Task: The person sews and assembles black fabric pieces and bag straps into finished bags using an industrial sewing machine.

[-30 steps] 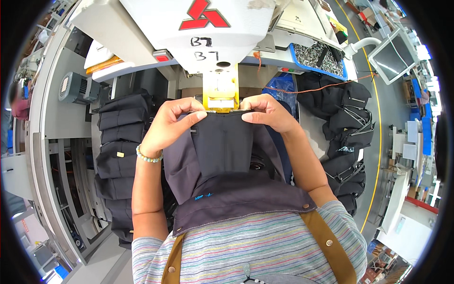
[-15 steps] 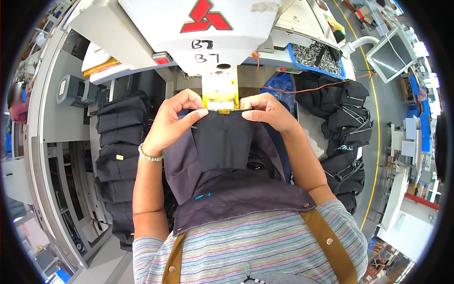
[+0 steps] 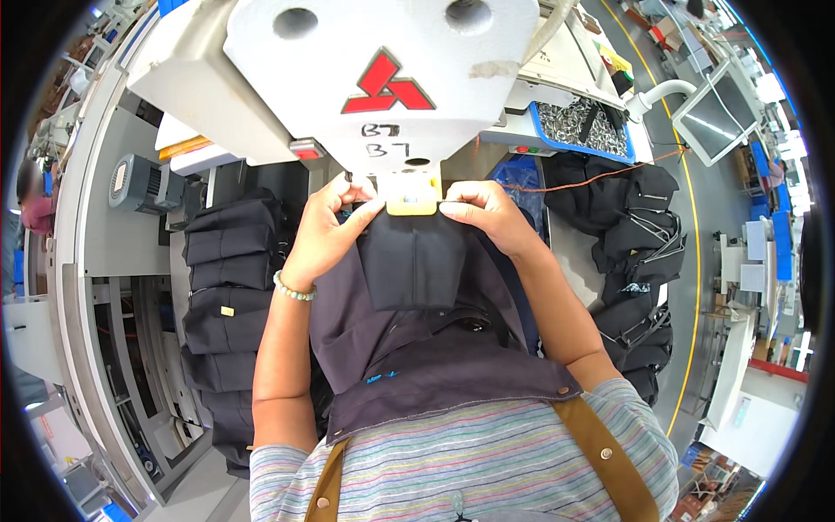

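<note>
A piece of black fabric (image 3: 413, 265) with a seam down its middle hangs in front of me. My left hand (image 3: 335, 224) pinches its upper left corner between thumb and fingers. The upper right corner is pinched by my right hand (image 3: 494, 213). Between the two hands, the yellow guard (image 3: 411, 208) of a white sewing machine (image 3: 383, 83) covers the middle of the fabric's top edge, so the stitching spot is hidden. Below the fabric lies the dark apron (image 3: 452, 383) that I wear.
Folded black pieces (image 3: 228, 304) are stacked at my left, beside a grey motor (image 3: 143, 183). More black pieces (image 3: 639, 226) with metal parts hang at the right. A blue tray (image 3: 581, 130) holds small metal fittings. An orange cord (image 3: 591, 183) crosses near a screen (image 3: 713, 113).
Both hands have carried the fabric's top edge forward beneath the yellow guard, which now overlaps it. The machine appears lower in the picture. Both pinches have stayed closed.
</note>
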### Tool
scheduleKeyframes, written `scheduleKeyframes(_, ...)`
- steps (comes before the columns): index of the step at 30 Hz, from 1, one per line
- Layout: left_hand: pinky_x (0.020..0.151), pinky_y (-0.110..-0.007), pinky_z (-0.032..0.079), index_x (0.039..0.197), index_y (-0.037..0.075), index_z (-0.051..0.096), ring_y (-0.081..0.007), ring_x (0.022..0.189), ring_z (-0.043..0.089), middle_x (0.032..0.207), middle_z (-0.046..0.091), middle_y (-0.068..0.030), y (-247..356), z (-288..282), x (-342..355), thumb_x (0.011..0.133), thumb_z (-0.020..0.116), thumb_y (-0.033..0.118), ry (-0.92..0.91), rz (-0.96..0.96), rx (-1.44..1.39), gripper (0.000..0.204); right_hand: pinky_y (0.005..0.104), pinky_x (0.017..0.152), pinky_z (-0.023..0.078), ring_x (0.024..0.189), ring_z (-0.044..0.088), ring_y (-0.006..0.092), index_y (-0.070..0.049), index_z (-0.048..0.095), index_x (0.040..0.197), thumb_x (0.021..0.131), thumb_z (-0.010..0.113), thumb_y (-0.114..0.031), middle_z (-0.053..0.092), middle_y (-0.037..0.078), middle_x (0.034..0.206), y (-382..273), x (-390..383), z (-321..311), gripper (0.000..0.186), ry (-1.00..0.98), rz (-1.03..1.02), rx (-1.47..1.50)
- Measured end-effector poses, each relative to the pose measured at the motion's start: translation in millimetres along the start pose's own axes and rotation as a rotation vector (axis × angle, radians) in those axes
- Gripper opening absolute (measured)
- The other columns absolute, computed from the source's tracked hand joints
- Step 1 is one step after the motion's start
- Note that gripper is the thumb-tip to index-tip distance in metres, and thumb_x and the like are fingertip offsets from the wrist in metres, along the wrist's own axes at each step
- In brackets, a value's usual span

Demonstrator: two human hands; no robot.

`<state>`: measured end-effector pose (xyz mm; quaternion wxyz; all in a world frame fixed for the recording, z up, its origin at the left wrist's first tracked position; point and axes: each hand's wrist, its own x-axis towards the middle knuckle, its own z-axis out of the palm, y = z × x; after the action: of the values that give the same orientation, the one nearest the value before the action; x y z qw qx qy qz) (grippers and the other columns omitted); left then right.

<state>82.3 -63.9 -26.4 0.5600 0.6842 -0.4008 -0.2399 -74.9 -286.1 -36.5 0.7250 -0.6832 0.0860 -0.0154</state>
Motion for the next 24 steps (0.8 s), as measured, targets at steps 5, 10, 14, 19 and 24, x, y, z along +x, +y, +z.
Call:
scheduleKeyframes(5, 0.068, -0.026, 0.049, 0.098, -0.003, 0.069, -0.0073, 0.076, 0.060, 0.083, 0.069, -0.0017, -0.5, 3.1, 24.5, 0.092, 0.069, 0.008, 0.142, -0.138, 0.031, 0.013, 0.0238, 0.068, 0.038, 0.073, 0.047, 0.0052, -0.001, 0.062, 0.078, 0.091, 0.068, -0.017, 0.054, -0.005, 0.074, 9.6, 26.2, -7.4, 0.021, 0.143, -0.061, 0.019)
scheduleKeyframes(10, 0.065, -0.027, 0.048, 0.092, -0.006, 0.070, -0.0116, 0.071, 0.060, 0.081, 0.069, -0.0049, -29.1, 0.7, 33.0, 0.087, 0.067, 0.005, 0.191, -0.011, 0.198, 0.013, 0.0233, 0.068, 0.038, 0.073, 0.048, 0.0052, -0.002, 0.063, 0.078, 0.091, 0.067, -0.017, 0.055, -0.004, 0.073, 13.5, 41.3, -6.3, 0.021, 0.192, -0.086, 0.164)
scheduleKeyframes(14, 0.068, -0.029, 0.049, 0.094, -0.006, 0.070, -0.0140, 0.073, 0.062, 0.084, 0.070, -0.0073, -30.9, 5.0, 32.0, 0.087, 0.068, 0.007, 0.194, 0.013, 0.056, 0.014, 0.0227, 0.069, 0.039, 0.074, 0.049, 0.0047, -0.002, 0.064, 0.079, 0.091, 0.067, -0.016, 0.058, -0.004, 0.075, 16.3, 40.5, -1.8, 0.019, 0.262, -0.113, 0.218)
scheduleKeyframes(19, 0.067, -0.032, 0.051, 0.095, -0.005, 0.070, -0.0147, 0.073, 0.064, 0.082, 0.071, -0.0102, -35.3, 4.0, 32.8, 0.088, 0.069, 0.008, 0.162, 0.021, 0.143, 0.015, 0.0227, 0.070, 0.040, 0.074, 0.050, 0.0049, -0.001, 0.064, 0.081, 0.091, 0.067, -0.014, 0.060, -0.003, 0.076, 17.3, 43.4, -0.4, 0.017, 0.293, -0.179, 0.245)
scheduleKeyframes(24, 0.062, -0.032, 0.049, 0.091, -0.004, 0.070, -0.0187, 0.064, 0.062, 0.072, 0.067, -0.0107, -66.7, 1.5, 29.2, 0.089, 0.067, 0.010, 0.157, 0.236, 0.412, 0.014, 0.0230, 0.070, 0.040, 0.074, 0.051, 0.0053, 0.000, 0.063, 0.081, 0.092, 0.066, -0.014, 0.061, -0.002, 0.076, 18.2, 42.4, -0.8, 0.018, 0.303, -0.174, 0.219)
